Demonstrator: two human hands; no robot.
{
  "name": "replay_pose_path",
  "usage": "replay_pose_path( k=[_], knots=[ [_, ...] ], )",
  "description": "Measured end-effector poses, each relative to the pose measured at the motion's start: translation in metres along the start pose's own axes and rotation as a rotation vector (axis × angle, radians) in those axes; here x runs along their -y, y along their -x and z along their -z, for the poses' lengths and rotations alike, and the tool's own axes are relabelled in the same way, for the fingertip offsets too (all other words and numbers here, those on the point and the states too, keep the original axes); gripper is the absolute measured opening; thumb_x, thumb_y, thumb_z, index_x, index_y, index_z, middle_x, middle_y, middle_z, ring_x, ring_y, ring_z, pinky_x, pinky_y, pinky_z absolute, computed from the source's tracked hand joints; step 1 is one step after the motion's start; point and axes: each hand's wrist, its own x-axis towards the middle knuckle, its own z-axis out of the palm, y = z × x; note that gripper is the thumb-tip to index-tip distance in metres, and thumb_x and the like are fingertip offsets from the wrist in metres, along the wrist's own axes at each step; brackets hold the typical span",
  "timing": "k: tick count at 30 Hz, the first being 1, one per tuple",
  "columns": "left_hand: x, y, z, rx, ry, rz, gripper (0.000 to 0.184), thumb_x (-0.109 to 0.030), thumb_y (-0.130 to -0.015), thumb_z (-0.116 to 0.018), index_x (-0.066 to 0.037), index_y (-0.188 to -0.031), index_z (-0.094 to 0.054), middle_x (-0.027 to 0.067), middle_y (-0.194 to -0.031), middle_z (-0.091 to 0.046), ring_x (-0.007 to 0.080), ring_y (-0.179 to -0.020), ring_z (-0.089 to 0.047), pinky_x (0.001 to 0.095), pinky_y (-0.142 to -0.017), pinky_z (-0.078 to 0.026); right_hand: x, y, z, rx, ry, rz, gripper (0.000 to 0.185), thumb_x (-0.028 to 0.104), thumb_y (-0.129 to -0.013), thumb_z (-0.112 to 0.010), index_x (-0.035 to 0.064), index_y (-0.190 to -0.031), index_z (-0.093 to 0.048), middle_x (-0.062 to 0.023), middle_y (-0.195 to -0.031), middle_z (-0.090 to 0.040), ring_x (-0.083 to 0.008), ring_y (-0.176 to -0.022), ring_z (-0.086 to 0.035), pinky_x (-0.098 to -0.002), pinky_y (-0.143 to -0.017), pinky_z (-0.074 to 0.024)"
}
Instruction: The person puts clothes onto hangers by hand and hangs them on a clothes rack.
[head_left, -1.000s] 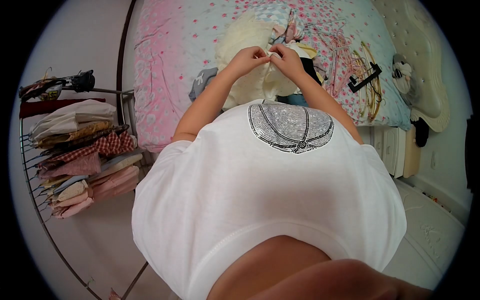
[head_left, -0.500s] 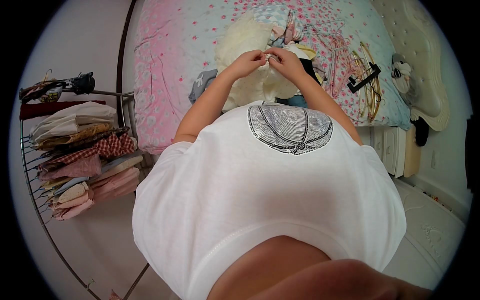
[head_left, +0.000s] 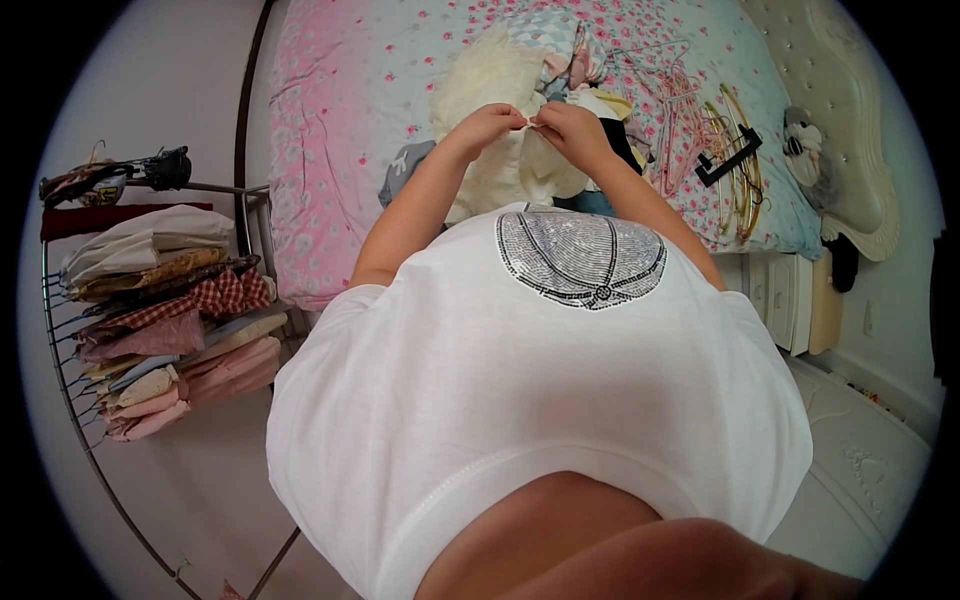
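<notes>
A cream dress (head_left: 482,82) lies on the bed, its ruffled tulle part at the far side and a smoother part nearer my chest. My left hand (head_left: 492,127) pinches a small bit of the dress's cream fabric between thumb and fingers. Close beside it, my right hand (head_left: 570,132) is closed in a pinch on the same narrow light piece. The fingertips almost meet, and the exact detail between them is too small to make out. To the left of the dress is a grey garment (head_left: 405,170).
Folded patterned clothes (head_left: 545,35) lie beyond the dress. Pink hangers (head_left: 678,110), gold hangers (head_left: 740,195) and a black hanger (head_left: 730,157) rest on the floral bed (head_left: 330,130) at right. A clothes rack (head_left: 62,345) with garments stands at left, a white cabinet (head_left: 787,300) at right.
Both hands have shifted slightly, and the fingertips are a little farther apart, with a thin light piece now showing between them. The dress otherwise stays in place.
</notes>
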Motion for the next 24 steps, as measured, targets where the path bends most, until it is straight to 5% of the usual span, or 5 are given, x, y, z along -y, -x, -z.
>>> replay_pose_path(
  k=[5,11,17,24],
  knots=[
    [0.003,-0.004,0.013,-0.089,-0.112,0.081,0.014,-0.021,-0.08,-0.057,-0.007,-0.083,-0.059,0.0002,-0.077,-0.057,0.0091,-0.073,-0.05,0.0225,-0.067,-0.038,-0.001,0.002,0.003,-0.045,-0.027,-0.004,0.01,0.011,-0.073,-0.061,0.0076,-0.081,-0.056,-0.0063,-0.077,-0.056,-0.0265,-0.07,-0.057,-0.0356,-0.058,-0.0442],
    [0.035,-0.017,0.042,-0.296,-0.164,-0.104,0.015,-0.016,-0.075,-0.06,-0.001,-0.076,-0.06,0.0035,-0.068,-0.058,0.0123,-0.06,-0.05,0.0266,-0.054,-0.041,-0.007,0.008,0.019,-0.105,-0.128,-0.064,0.01,0.009,-0.074,-0.061,0.0056,-0.082,-0.056,-0.0083,-0.078,-0.056,-0.0273,-0.073,-0.057,-0.0334,-0.06,-0.044],
    [0.074,-0.035,0.068,-0.355,-0.23,-0.103,0.017,-0.017,-0.074,-0.06,0.0,-0.074,-0.059,0.0054,-0.065,-0.058,0.0133,-0.058,-0.051,0.0281,-0.054,-0.041,-0.027,0.027,0.037,-0.239,-0.188,-0.226,0.011,0.009,-0.076,-0.061,0.0032,-0.085,-0.058,-0.0091,-0.08,-0.058,-0.0227,-0.074,-0.058,-0.0284,-0.065,-0.0448],
    [0.037,-0.022,0.039,-0.35,-0.367,-0.055,0.016,-0.016,-0.077,-0.057,0.0,-0.08,-0.059,0.0045,-0.072,-0.059,0.0125,-0.066,-0.052,0.026,-0.062,-0.042,-0.041,0.048,0.054,-0.387,-0.235,-0.404,0.01,0.01,-0.079,-0.059,0.001,-0.084,-0.059,-0.0081,-0.079,-0.059,-0.0182,-0.074,-0.058,-0.0274,-0.068,-0.0447]
  ],
)
